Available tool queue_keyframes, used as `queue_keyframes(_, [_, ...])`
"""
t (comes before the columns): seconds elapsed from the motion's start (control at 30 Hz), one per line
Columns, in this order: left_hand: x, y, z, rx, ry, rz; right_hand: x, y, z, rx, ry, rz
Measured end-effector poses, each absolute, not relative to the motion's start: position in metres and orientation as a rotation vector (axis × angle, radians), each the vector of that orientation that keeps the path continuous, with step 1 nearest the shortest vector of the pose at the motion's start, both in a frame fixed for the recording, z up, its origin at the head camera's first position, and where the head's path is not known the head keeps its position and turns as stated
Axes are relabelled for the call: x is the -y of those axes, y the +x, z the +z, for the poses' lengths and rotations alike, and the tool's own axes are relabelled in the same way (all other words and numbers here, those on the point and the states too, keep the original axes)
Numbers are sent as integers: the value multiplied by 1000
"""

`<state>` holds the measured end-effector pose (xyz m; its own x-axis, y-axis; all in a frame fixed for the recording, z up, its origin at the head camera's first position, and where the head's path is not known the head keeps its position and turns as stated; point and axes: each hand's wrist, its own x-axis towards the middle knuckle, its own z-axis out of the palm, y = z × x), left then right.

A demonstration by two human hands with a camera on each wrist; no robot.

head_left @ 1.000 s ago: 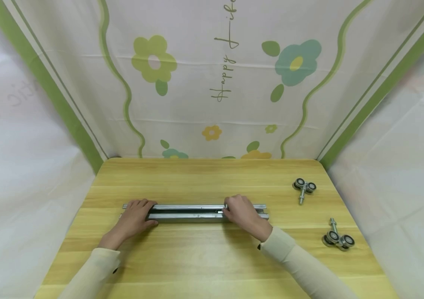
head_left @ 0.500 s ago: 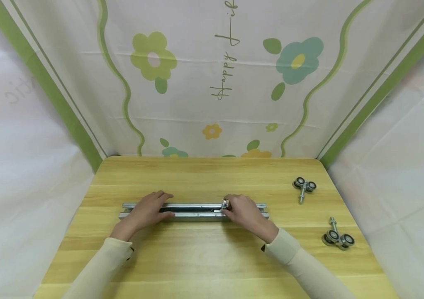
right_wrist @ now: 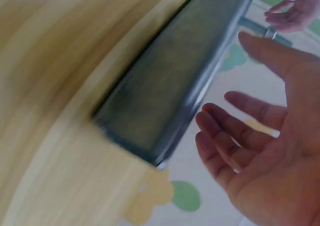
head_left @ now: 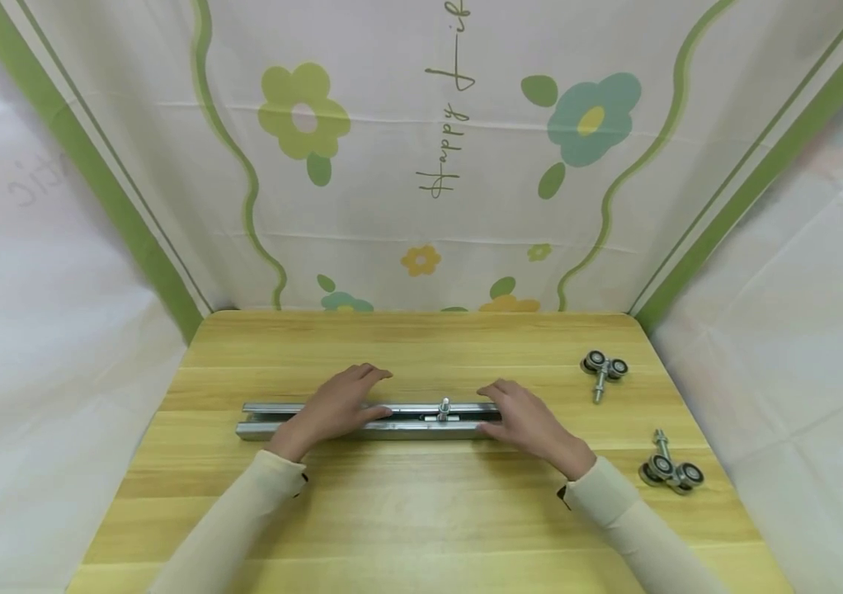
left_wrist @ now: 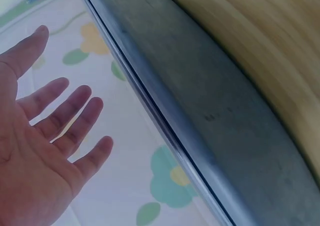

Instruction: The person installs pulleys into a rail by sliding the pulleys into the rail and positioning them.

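A slotted metal rail (head_left: 273, 431) lies lengthwise across the table, its slot facing up. Out of the slot, right of the middle, rises the threaded bolt (head_left: 445, 407) of a roller trolley whose wheels are hidden inside the rail. Over the rail's middle is my left hand (head_left: 336, 406), fingers spread and holding nothing; the left wrist view shows its bare palm beside the rail's side wall (left_wrist: 200, 86). My right hand (head_left: 533, 421) is over the rail's right end, to the right of the bolt. In the right wrist view its relaxed fingers (right_wrist: 240, 131) hold nothing.
Two more roller trolleys lie on the table's right side, one farther back (head_left: 604, 368) and one nearer (head_left: 671, 473). The wooden table (head_left: 407, 511) ends at a hanging cloth (head_left: 392, 190) printed with flowers; white cloth also hangs on both sides.
My right hand has let go of the bolt and drawn back to the right, leaving the bolt standing in the slot. My left hand has moved right from the rail's left end towards its middle.
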<state>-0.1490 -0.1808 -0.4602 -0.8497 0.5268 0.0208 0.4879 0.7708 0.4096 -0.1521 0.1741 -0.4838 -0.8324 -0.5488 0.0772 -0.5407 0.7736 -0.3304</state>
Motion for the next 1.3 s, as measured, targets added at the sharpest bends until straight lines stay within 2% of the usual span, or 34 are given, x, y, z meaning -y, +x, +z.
queue_keyframes(0.47, [150,-159,-463,-2836,903,644,-200,-158,-506,-2838,-945,-562])
queue_keyframes(1.3, [100,-163,-458,-2773,1077,677,-204,-164,-523,-2746,-826,-698])
